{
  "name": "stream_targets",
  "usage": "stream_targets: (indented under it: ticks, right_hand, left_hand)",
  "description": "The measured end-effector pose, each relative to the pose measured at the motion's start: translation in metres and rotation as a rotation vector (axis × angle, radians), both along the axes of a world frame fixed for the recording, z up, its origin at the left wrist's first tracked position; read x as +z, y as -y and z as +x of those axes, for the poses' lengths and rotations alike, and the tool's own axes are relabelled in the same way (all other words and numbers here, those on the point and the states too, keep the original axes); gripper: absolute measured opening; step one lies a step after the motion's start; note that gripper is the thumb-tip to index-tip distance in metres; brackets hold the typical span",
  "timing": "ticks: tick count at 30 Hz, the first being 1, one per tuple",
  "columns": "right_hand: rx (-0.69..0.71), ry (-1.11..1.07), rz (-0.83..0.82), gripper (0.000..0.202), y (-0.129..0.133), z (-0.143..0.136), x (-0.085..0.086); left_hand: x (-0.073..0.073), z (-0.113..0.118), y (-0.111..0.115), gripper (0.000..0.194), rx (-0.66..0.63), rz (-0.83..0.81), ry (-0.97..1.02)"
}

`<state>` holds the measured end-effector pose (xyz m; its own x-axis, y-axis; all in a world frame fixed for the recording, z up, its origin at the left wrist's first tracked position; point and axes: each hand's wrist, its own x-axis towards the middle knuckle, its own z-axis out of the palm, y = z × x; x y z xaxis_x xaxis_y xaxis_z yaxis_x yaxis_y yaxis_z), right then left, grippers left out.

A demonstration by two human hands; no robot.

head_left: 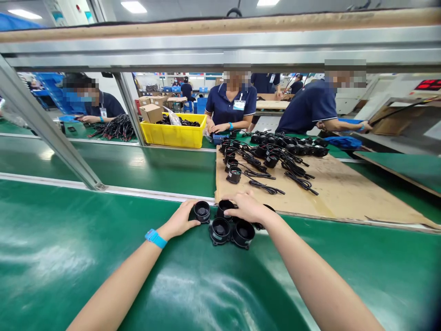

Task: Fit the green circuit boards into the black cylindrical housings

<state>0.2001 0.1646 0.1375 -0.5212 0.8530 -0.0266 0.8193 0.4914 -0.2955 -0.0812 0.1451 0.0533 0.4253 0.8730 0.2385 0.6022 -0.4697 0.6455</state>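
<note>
My left hand (179, 219) has its thumb and fingers around the sides of a round black fan (202, 211), standing on the green work surface (113, 266). A second black fan (224, 209), just to the right, is gripped by my right hand (246, 207), which reaches over it from above. Two more black fans, a left one (219, 231) and a right one (243, 233), stand side by side in front of that hand, open round tops facing up. Part of another black fan (269, 209) shows behind my right wrist, mostly hidden.
A cardboard sheet (330, 193) beyond carries several black fans with bundled cables (265, 186). A yellow bin (172, 134) holds black parts. Metal posts (69, 133) and a beam (206, 48) frame the bench. Co-workers (231, 103) work on the far side.
</note>
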Motion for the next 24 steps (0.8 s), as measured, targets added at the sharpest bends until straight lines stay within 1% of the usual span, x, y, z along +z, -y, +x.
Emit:
stream_targets:
  ticks: [3, 6, 9, 11, 12, 13, 15, 16, 17, 18, 19, 20, 21, 22, 24]
  right_hand:
    - [0.023, -0.060, -0.049, 0.048, 0.002, 0.007, -0.002]
    - [0.020, -0.144, -0.024, 0.054, 0.006, 0.011, -0.003]
    - [-0.012, -0.267, 0.073, 0.047, 0.020, 0.017, -0.003]
    - [-0.083, -0.364, 0.180, 0.040, 0.038, 0.024, -0.007]
    - [-0.134, -0.412, 0.241, 0.035, 0.050, 0.028, -0.012]
    - [-0.183, -0.464, 0.305, 0.031, 0.064, 0.032, -0.020]
    - [-0.254, -0.554, 0.417, 0.026, 0.096, 0.042, -0.044]
    - [-0.233, -0.611, 0.468, 0.021, 0.111, 0.045, -0.059]
    - [-0.182, -0.635, 0.493, 0.018, 0.124, 0.048, -0.074]
    - [-0.113, -0.625, 0.495, 0.019, 0.135, 0.049, -0.089]
    - [-0.015, -0.583, 0.470, 0.020, 0.142, 0.048, -0.102]
    - [0.075, -0.512, 0.418, 0.020, 0.147, 0.045, -0.113]
    - [0.133, -0.443, 0.367, 0.021, 0.149, 0.041, -0.122]
    - [0.161, -0.384, 0.320, 0.022, 0.148, 0.037, -0.127]
    - [0.147, -0.337, 0.268, 0.023, 0.144, 0.028, -0.130]
  left_hand:
    - [-0.002, -0.001, -0.015, 0.070, -0.047, -0.030, 0.017]
    - [-0.009, 0.004, -0.024, 0.079, -0.075, -0.074, 0.039]
    - [-0.016, 0.010, -0.026, 0.079, -0.095, -0.096, 0.071]
    - [-0.020, 0.013, -0.027, 0.079, -0.092, -0.105, 0.091]
    - [-0.022, 0.014, -0.027, 0.079, -0.083, -0.109, 0.099]
    - [-0.024, 0.013, -0.027, 0.080, -0.067, -0.110, 0.108]
    - [-0.026, 0.011, -0.025, 0.081, -0.005, -0.100, 0.132]
    - [-0.026, 0.009, -0.023, 0.080, 0.042, -0.087, 0.148]
    - [-0.025, 0.006, -0.019, 0.078, 0.099, -0.068, 0.167]
    - [-0.023, 0.004, -0.013, 0.075, 0.160, -0.045, 0.188]
    - [-0.020, 0.003, -0.005, 0.070, 0.220, -0.018, 0.209]
    - [-0.015, 0.002, 0.006, 0.064, 0.277, 0.013, 0.230]
    - [-0.010, 0.002, 0.018, 0.059, 0.333, 0.053, 0.252]
    - [-0.005, 0.001, 0.031, 0.055, 0.387, 0.098, 0.272]
    - [0.006, -0.001, 0.061, 0.052, 0.493, 0.192, 0.294]
